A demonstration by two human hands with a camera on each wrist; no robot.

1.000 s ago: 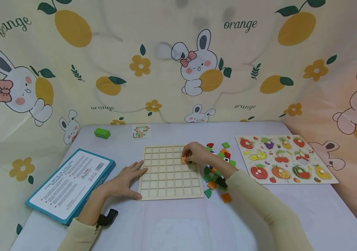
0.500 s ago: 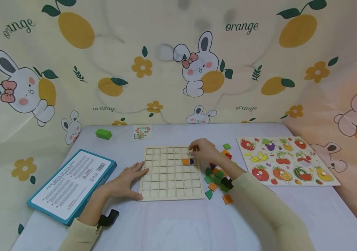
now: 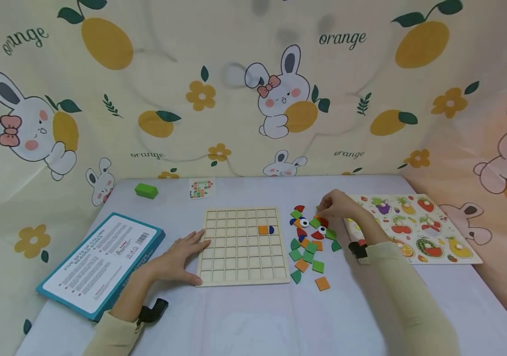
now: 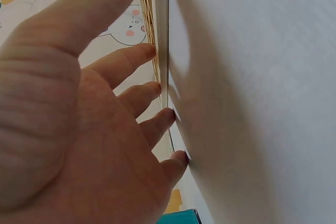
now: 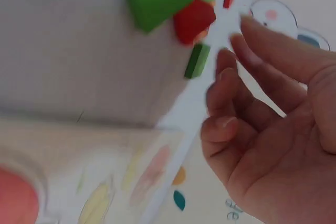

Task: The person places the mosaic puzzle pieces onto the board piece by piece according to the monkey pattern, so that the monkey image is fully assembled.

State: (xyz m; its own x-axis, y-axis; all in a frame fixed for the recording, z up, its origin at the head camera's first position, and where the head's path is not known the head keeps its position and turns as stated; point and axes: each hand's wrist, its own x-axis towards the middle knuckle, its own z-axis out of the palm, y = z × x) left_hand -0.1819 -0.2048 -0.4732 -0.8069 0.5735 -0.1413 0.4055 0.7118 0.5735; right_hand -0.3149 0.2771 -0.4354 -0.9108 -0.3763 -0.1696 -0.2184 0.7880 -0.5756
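A pale wooden grid board lies mid-table. An orange square tile and a blue half-round tile sit side by side in its right part. My left hand rests along the board's left side, fingers spread and thumb at the near corner; in the left wrist view, extended fingertips touch the board's edge. Above the far right of a loose tile pile is my right hand, fingers bent. The right wrist view shows nothing between thumb and fingers, close to a green tile.
A fruit puzzle board lies right of the pile, partly under the right forearm. On the left lies a blue-edged box. A green block and a small pattern card lie at the back, before a printed cloth.
My right hand has let go of the orange and blue tiles on the board and moved right to the tile pile. My left hand has stayed at the board's edge.
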